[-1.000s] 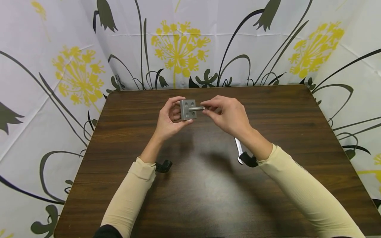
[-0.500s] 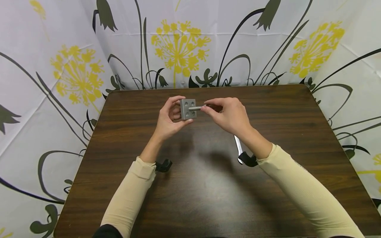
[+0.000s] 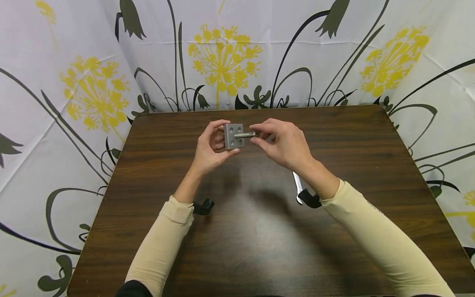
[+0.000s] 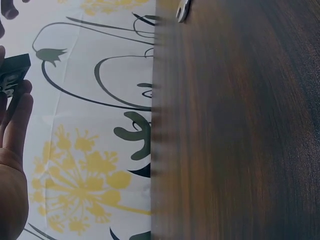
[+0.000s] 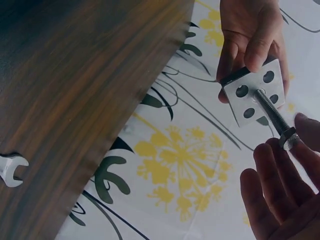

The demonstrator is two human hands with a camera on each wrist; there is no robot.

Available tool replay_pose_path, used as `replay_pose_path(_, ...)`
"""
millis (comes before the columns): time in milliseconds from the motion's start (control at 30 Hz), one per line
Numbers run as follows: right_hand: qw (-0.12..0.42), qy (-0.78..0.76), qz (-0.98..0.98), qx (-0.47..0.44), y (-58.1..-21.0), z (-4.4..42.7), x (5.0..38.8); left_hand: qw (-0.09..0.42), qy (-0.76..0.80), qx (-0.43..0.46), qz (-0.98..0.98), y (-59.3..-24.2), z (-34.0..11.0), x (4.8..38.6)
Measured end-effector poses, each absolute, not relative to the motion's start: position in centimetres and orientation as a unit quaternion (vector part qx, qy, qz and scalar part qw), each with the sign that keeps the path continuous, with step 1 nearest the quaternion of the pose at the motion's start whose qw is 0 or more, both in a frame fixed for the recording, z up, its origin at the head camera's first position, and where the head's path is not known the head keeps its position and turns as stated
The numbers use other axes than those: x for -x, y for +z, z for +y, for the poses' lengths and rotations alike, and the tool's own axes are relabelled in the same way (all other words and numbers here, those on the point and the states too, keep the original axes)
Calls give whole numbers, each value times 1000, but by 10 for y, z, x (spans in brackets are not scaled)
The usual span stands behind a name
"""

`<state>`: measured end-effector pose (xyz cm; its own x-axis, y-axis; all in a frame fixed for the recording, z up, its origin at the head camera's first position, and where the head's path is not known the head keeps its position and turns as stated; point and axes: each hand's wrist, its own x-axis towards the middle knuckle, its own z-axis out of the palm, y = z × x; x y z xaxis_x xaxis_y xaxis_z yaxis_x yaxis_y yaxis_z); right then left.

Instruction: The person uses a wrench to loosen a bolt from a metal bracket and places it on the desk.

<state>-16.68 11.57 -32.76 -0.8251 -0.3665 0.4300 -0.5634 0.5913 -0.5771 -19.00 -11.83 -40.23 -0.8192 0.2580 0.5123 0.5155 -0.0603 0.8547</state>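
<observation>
A grey square metal block (image 3: 233, 137) with several round holes is held up over the far part of the table by my left hand (image 3: 210, 150). Its fingers are behind the block and the thumb is at the lower edge. From the middle of the block face sticks a threaded bolt (image 5: 272, 111), pointing right, with a wider hexagonal end (image 5: 287, 138). My right hand (image 3: 285, 142) has its thumb and fingers curled around that outer end. In the left wrist view, only part of the dark block (image 4: 14, 75) and left hand show at the left edge.
An open-ended wrench (image 3: 297, 187) lies on the brown wooden table (image 3: 252, 247), partly hidden under the right wrist and its black camera mount (image 3: 311, 199). Behind the table hangs a white curtain (image 3: 289, 24) with yellow and grey flowers.
The right thumb and fingers closed over the bolt's end half a second ago and have since spread slightly, showing the end again. The left hand and block stay almost still.
</observation>
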Motion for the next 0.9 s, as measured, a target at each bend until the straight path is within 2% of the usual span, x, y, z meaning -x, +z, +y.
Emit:
replay_pose_path(200,109,387,-895,-194,-325,114,166,96,-673,283,-677,-400,-119,191)
replay_pose_path(333,92,404,-888,-199,-325,115,166,93,-675,281,-676,-399,-118,191)
replay_pose_path(567,114,382,-880,-259,-326,116,168,91,-673,274,-681,-400,-120,191)
replay_pose_path(900,117,368,-902,-191,-323,112,169,91,-670,276,-683,-399,-121,192)
